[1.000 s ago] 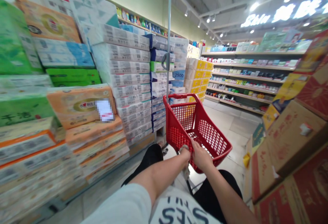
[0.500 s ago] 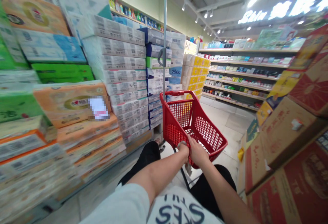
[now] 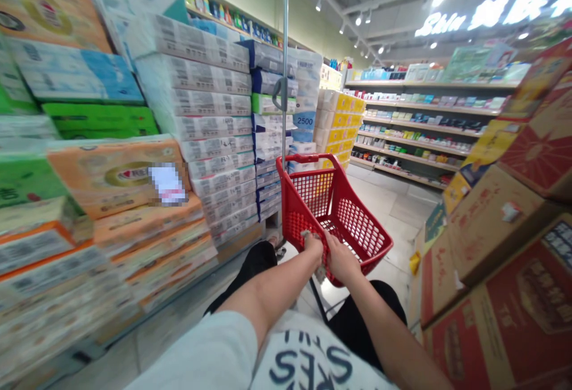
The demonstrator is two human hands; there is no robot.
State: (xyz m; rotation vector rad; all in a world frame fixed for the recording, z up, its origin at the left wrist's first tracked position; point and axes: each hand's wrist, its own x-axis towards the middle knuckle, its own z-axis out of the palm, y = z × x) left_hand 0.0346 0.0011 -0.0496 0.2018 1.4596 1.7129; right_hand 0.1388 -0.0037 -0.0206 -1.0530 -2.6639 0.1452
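Red shopping cart (image 3: 290,196): standing just right of the frame's centre, lying directly ahead of the fingers, reaching up and away from both hands.
Long axis: seemingly slanting from the handle bar (image 3: 308,158) at the middle of the frame down toward the lower right, with the near side running alongside the fingers.
Left hand (image 3: 314,248): curling round a crumpled greyish cloth (image 3: 309,234), fingers looking closed, with folds poking out above and below; sitting just outside the basket's near side, low in the centre of the frame. Contact between cloth and plastic: cannot tell for certain.
Right hand (image 3: 343,261): bending over the near rim, touching the cart, seemingly steadying it; fingertips partly hiding behind the edge, so cannot tell how far closed.
Nearer hand: right, lying on the rim itself; left, hanging just beside it, almost meeting the right.
Arms: converging on the cart from the lower left and lower right of the frame.
Metal pole (image 3: 285,21): rising behind the handle bar toward the top of the frame.
Wrapped packs (image 3: 210,104): piling up across the left of the frame.
Cartons (image 3: 491,223): stacking along the right edge, well apart from both hands.
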